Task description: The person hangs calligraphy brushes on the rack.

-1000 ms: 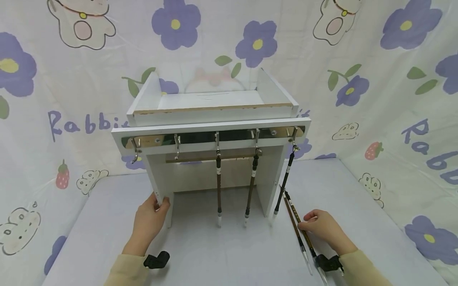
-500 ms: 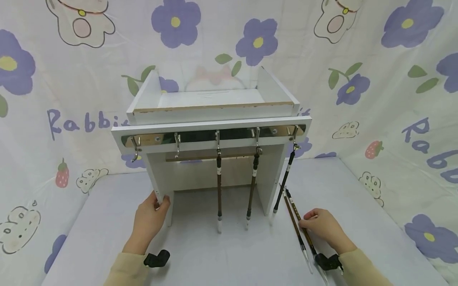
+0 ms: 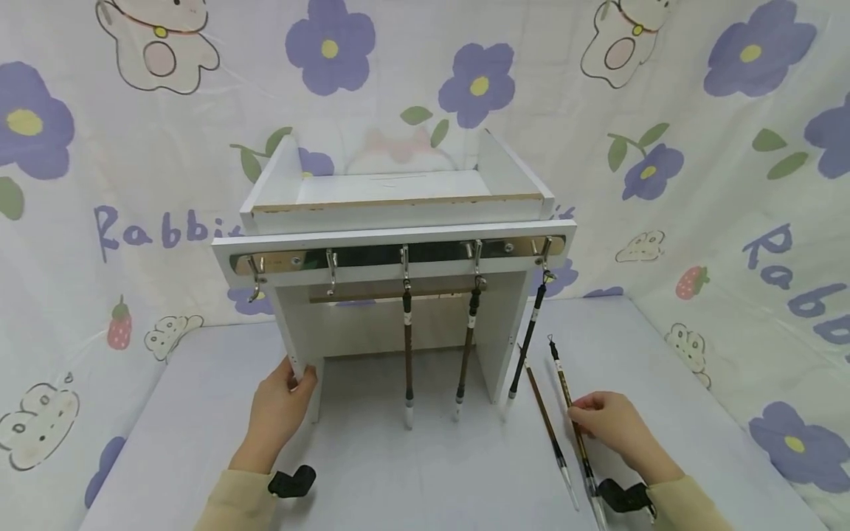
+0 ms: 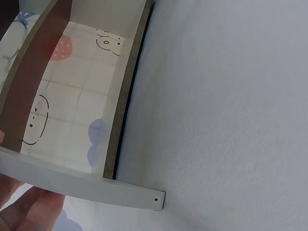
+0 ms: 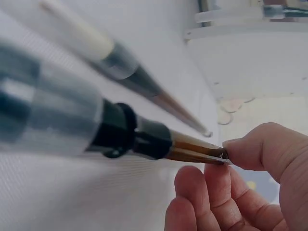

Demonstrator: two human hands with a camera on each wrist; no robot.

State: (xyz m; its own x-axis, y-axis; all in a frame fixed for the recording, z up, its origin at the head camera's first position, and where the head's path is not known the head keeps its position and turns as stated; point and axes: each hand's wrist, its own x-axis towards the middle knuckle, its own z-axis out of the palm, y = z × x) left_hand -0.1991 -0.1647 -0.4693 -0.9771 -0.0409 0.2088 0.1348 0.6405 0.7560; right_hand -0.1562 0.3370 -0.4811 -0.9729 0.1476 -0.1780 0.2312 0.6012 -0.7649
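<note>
The right hand (image 3: 607, 422) pinches the brown shaft of a brush (image 3: 582, 450) between thumb and fingers, part-way along its length. This brush is located at the right side of the table (image 3: 418, 479), its looped end directed away from the person and its clear cap toward the person; whether the shaft touches the table cannot be determined. A second brush (image 3: 546, 419) lies on the table just to the left of the held one, similarly oriented. The left hand (image 3: 279, 413) grips the left panel (image 3: 290, 324) of the white rack (image 3: 398, 219) near its lower front edge, with the thumb on the inner side and the other fingers partly hidden behind the panel. A metal rail (image 3: 372, 255) with five hooks is fixed along the front of the rack. Counting from the left, the third hook carries a brush (image 3: 408, 354), the fourth another brush (image 3: 468, 344), and the fifth a darker brush (image 3: 528, 338) that hangs at a slant. Each hanging brush points downward. A flowered cloth (image 3: 398, 44) stands behind the rack.
</note>
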